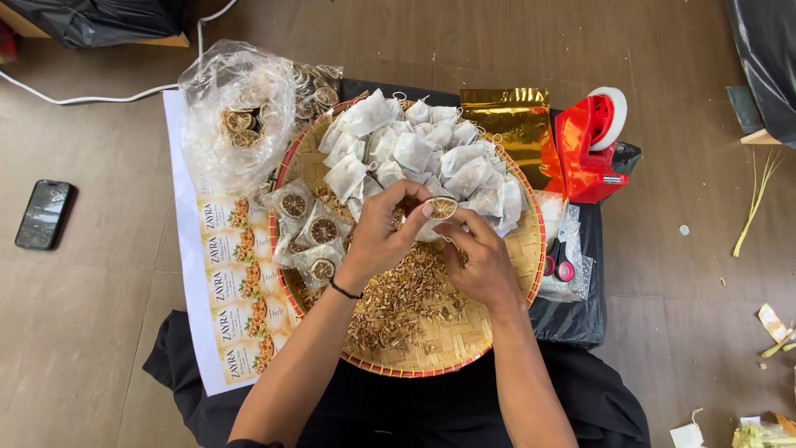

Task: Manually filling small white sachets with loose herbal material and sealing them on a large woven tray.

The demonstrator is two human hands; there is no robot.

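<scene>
Citrus slice (442,207) above crowded bamboo tray (497,274)

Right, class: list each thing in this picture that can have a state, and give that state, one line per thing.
Left hand: pinching the dried citrus slice.
Right hand: fingers at a small white filter bag under the slice.
Woven tray: holds filter bags and dried herb.
Clear plastic bag: open, holding slices.
Gold pouch: lying flat.
Scissors: closed.
Phone: screen dark.

Soft, even daylight, faint shadows, sharp focus, slight wide-angle bending at edges.
</scene>
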